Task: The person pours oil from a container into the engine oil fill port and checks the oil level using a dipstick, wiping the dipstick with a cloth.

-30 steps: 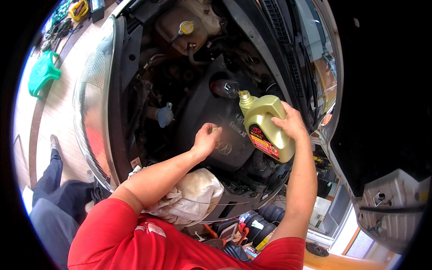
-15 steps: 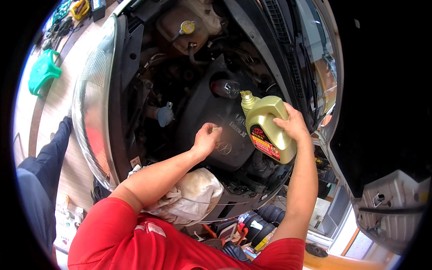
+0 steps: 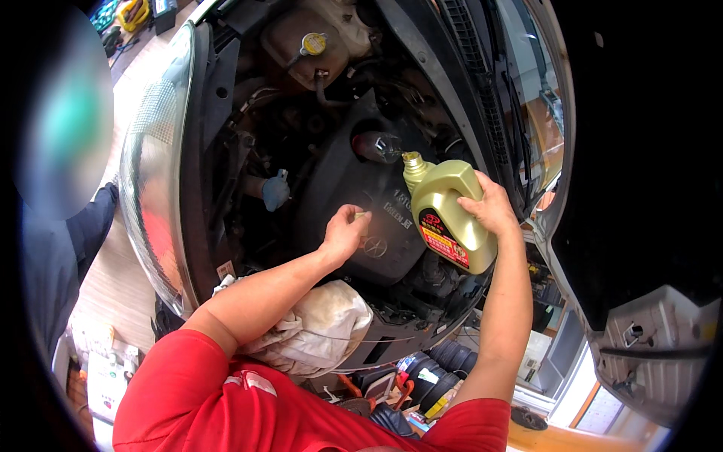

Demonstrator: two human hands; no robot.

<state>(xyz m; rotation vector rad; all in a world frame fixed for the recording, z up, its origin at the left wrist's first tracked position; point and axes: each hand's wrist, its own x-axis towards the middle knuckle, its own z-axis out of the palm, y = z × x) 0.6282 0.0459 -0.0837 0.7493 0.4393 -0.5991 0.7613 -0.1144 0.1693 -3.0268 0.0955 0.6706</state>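
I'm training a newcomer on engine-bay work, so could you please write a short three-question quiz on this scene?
1. True or false: the right hand holds the gold bottle tilted, its neck towards the funnel.
2. What does the left hand do? A) grips the bottle B) rests over the black engine cover, fingers pinched C) holds the white rag
3. Fill in: the cap on the tank at the top is ____ in colour.

Key: 1 true; 2 B; 3 yellow.
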